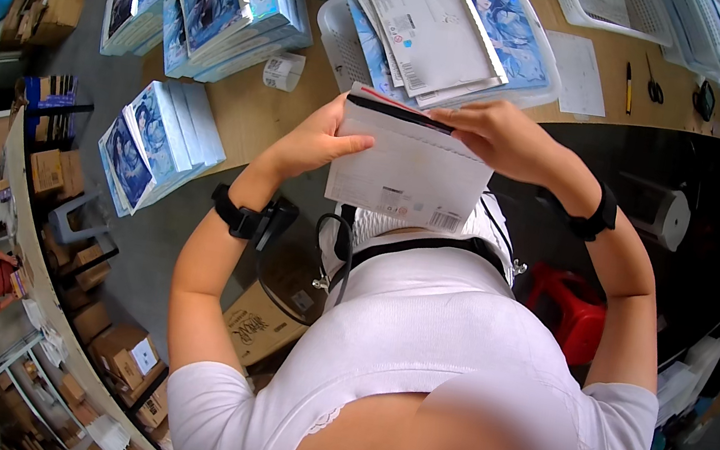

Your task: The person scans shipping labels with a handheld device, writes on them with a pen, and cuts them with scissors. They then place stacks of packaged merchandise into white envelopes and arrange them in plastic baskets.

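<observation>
My left hand (317,137) grips the left side of a white cardboard envelope (404,168), its thumb lying on the face towards me. Printed marks and a barcode show near the envelope's lower edge. The top edge is parted, with a black strip and a bit of red visible there. My right hand (494,137) pinches that top edge at its right end. Just beyond the hands, a clear plastic basket (546,78) holds similar white envelopes (433,32) over blue illustrated packs (504,25).
Stacks of blue illustrated packs (239,8) stand on the wooden table (246,115) at left, beside a label roll (283,71). A paper sheet (576,74), yellow pen (629,87) and scissors (654,84) lie right. Below are a red stool (568,314) and a carton (263,326).
</observation>
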Demonstrator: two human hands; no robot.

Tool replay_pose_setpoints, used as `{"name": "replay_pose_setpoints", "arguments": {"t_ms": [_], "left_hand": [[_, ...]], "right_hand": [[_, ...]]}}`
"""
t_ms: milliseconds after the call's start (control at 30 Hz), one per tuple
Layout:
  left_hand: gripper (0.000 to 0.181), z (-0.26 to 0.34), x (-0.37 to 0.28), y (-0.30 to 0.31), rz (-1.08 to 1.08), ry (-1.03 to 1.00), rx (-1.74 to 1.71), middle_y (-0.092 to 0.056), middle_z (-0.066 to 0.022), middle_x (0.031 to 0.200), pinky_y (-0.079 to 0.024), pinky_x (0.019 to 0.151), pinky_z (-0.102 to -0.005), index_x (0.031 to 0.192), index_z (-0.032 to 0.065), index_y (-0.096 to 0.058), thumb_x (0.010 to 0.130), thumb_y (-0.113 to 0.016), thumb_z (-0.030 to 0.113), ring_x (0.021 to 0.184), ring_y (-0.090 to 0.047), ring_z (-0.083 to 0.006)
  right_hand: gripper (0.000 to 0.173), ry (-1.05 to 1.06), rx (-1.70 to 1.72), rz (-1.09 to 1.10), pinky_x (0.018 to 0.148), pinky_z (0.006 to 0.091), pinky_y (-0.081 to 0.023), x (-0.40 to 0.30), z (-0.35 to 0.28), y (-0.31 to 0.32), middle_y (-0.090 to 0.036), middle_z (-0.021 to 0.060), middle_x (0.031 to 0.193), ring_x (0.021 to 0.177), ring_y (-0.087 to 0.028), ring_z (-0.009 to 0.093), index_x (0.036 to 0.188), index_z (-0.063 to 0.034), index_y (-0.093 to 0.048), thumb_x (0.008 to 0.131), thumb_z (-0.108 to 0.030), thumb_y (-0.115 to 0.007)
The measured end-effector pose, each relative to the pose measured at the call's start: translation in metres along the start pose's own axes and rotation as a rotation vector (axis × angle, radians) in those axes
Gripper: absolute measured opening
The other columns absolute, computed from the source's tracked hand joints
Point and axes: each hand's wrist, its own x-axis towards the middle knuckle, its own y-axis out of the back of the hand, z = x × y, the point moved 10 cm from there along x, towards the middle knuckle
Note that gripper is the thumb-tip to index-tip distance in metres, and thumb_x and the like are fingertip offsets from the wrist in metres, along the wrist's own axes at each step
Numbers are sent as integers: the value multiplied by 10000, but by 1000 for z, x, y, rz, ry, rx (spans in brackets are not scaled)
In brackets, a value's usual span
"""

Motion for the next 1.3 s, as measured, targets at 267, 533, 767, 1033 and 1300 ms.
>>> {"name": "replay_pose_setpoints", "arguments": {"t_ms": [267, 533, 767, 1033, 1300], "left_hand": [[377, 13, 2, 5, 67, -63, -256, -543, -60, 1072, -419, 842, -256, 1197, 62, -377, 873, -521, 192, 979, -522, -126], [180, -24, 10, 25, 95, 102, -372, -575, -64, 986, -479, 763, -258, 1043, 42, -499, 869, -454, 53, 885, -565, -121], [223, -7, 7, 18, 81, 42, -484, -571, -49, 989, -485, 770, -274, 1072, 66, -503, 865, -430, 31, 898, -561, -125], [247, -25, -7, 13, 12, 191, -67, -577, -86, 1037, -455, 817, -273, 1046, -10, -562, 830, -448, 22, 929, -553, -142], [242, -19, -12, 7, -2, 148, -6, -607, -76, 993, -448, 792, -249, 997, 0, -612, 763, -548, 3, 900, -555, -122]], "right_hand": [[222, 20, 130, 89, 612, 343, -472, -3, 1, 6, -616, 168, 799, 686, -598, 310, 1024, -39, -598, 818, -50, -518], [154, -58, 181, 32, 597, 377, -440, 8, 12, -3, -602, 176, 751, 666, -570, 348, 976, -37, -548, 832, -67, -503], [154, -69, 100, -2, 574, 424, -416, 5, 6, -4, -572, 161, 676, 656, -564, 361, 954, -54, -440, 819, -57, -513], [74, 135, 17, -96, 603, 360, -455, -2, -11, -26, -573, 134, 798, 722, -579, 308, 823, -10, -516, 775, -42, -562], [171, -120, 504, -258, 489, 246, -468, -14, 23, -33, -610, 68, 830, 621, -578, 147, 940, -29, -596, 817, -16, -479]]}}
